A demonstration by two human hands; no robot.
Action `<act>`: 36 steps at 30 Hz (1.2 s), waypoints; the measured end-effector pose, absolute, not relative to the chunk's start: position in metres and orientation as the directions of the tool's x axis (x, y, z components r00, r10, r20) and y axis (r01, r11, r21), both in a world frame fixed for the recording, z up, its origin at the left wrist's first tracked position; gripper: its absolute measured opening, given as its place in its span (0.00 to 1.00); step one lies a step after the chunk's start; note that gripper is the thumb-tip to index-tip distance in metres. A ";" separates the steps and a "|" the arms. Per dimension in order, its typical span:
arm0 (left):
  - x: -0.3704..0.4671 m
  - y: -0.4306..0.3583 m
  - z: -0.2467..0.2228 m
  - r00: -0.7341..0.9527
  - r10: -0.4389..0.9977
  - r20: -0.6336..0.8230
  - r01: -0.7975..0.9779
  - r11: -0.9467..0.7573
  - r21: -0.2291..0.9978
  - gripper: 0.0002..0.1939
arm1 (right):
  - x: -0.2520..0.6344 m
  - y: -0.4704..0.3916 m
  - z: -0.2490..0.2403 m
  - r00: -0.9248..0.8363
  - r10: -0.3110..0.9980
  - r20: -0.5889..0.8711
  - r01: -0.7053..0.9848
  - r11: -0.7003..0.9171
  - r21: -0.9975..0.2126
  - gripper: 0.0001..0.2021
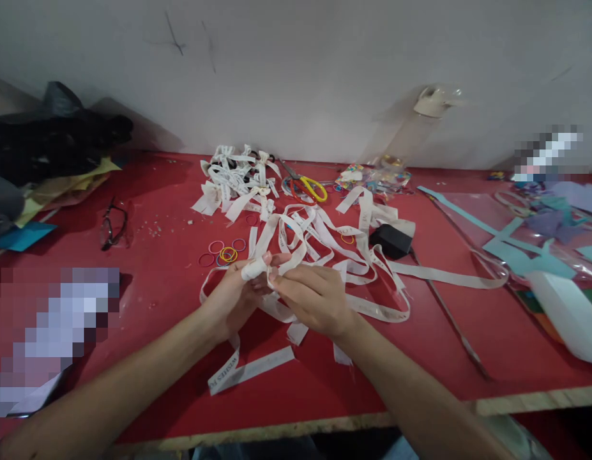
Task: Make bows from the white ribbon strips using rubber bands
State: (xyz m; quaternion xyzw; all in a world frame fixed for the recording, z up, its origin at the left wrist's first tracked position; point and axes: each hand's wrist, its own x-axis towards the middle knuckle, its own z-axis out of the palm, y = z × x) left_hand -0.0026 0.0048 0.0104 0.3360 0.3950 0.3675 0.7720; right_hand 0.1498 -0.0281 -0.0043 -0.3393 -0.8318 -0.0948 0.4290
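My left hand (235, 300) is closed around a white printed ribbon (276, 237), and a white wrap covers its thumb. Fingertips of my right hand (317, 297) pinch the same ribbon close to the left thumb. What lies between the two hands is partly hidden by the fingers. Loops of more ribbon spread over the red table behind and to the right. A tail of ribbon (257, 370) with dark lettering lies in front of my hands. Several coloured elastic bands (228, 255) rest just left of the ribbon.
Behind stand a heap of tied white bows (238, 176) and scissors (305, 185) with red and yellow handles. A black block (391, 241) and a thin rod (449, 313) lie to the right. Glasses (114, 223) and a black bag (51, 134) are at left.
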 end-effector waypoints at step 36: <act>-0.005 0.008 0.003 0.325 0.887 -0.327 -0.555 0.459 0.694 0.12 | 0.143 -0.023 -0.017 -0.218 0.704 0.675 0.442 0.689 -0.575 0.06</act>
